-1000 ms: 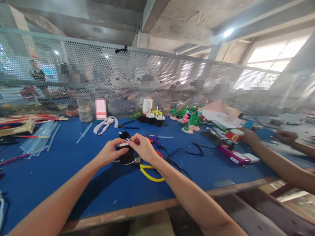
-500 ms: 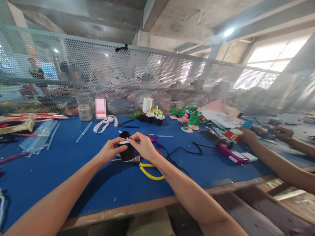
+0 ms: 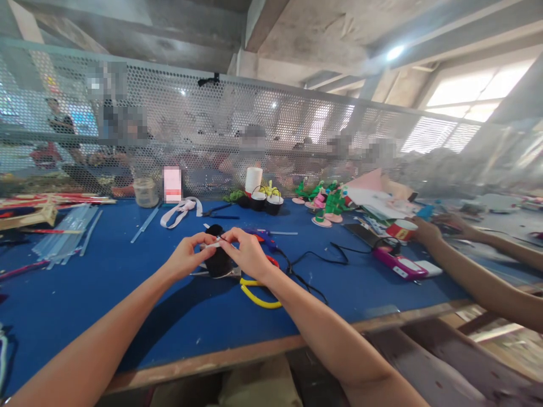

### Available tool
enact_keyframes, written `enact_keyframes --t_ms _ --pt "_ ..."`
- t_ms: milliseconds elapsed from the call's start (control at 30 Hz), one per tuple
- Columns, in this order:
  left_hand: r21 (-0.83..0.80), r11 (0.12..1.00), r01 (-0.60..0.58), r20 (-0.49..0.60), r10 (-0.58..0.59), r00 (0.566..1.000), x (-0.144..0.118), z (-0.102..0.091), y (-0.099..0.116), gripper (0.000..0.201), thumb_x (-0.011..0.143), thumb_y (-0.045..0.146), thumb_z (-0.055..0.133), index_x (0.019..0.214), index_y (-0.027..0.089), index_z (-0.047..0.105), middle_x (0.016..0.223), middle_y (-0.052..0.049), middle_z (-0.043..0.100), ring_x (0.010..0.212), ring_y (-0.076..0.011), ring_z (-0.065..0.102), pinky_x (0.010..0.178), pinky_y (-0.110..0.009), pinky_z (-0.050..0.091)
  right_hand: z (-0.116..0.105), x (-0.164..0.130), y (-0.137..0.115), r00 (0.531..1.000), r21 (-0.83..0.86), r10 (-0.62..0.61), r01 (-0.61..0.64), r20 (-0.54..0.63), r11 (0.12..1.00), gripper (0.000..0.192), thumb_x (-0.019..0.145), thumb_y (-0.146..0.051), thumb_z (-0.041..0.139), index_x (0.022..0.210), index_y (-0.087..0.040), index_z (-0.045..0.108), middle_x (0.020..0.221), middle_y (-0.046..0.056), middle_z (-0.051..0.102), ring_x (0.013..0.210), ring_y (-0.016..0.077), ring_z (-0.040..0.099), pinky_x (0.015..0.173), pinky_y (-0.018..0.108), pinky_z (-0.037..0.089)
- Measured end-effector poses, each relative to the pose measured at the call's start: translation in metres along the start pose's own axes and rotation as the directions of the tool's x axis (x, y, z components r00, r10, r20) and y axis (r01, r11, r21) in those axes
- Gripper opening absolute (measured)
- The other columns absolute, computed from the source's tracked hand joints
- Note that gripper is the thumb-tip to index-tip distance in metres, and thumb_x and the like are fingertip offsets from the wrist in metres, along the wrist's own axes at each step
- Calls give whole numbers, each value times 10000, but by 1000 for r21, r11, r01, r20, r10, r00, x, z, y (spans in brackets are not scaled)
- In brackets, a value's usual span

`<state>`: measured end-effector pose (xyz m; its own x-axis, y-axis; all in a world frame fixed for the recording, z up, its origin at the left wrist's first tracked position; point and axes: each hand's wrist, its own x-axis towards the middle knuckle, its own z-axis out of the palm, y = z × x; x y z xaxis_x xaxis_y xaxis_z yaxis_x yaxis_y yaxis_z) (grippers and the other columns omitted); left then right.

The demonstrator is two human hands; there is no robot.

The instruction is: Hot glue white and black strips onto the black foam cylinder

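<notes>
Blue cloth covers the table (image 3: 127, 294). Both hands meet above it: the left hand (image 3: 185, 257) and right hand (image 3: 248, 254) pinch a small black cup (image 3: 219, 261), maybe pulling a white strip across its top to keep it steady.

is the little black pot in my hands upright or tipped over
Upright: the black pot stands rim-up between the left hand and right hand.

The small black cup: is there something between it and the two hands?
Nothing visible does. The left hand and the right hand already grip the small black cup from either side, their fingertips meeting at its rim above the blue table.
</notes>
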<state>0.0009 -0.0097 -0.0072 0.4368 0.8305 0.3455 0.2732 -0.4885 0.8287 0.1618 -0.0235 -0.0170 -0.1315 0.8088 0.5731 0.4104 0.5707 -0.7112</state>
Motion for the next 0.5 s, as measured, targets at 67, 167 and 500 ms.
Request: enact_keyframes --t_ms 67,167,500 --pt "15 1000 -6 22 6 1000 0 -1 0 171 693 328 550 668 159 559 873 -50 625 865 -199 532 811 -315 369 -1 0 -1 1000 15 9 -9 9 1000 149 722 -295 493 607 -205 466 680 10 573 661 140 524 650 273 402" --pt "39 999 6 36 -7 999 0 -2 -1 163 695 320 544 686 157 558 884 -54 620 858 -201 529 801 -320 368 -2 2 0 999 81 43 -45 19 996 140 722 -314 494 641 -200 494 666 7 574 651 138 532 653 272 414" --pt "-40 995 92 1 -92 996 2 -2 -5 219 649 355 581 691 140 593 877 -61 633 838 -206 545 798 -336 379 -3 6 11 990 155 131 -122 -49 980 141 675 -312 538 614 -195 488 679 8 585 635 138 545 645 279 429"
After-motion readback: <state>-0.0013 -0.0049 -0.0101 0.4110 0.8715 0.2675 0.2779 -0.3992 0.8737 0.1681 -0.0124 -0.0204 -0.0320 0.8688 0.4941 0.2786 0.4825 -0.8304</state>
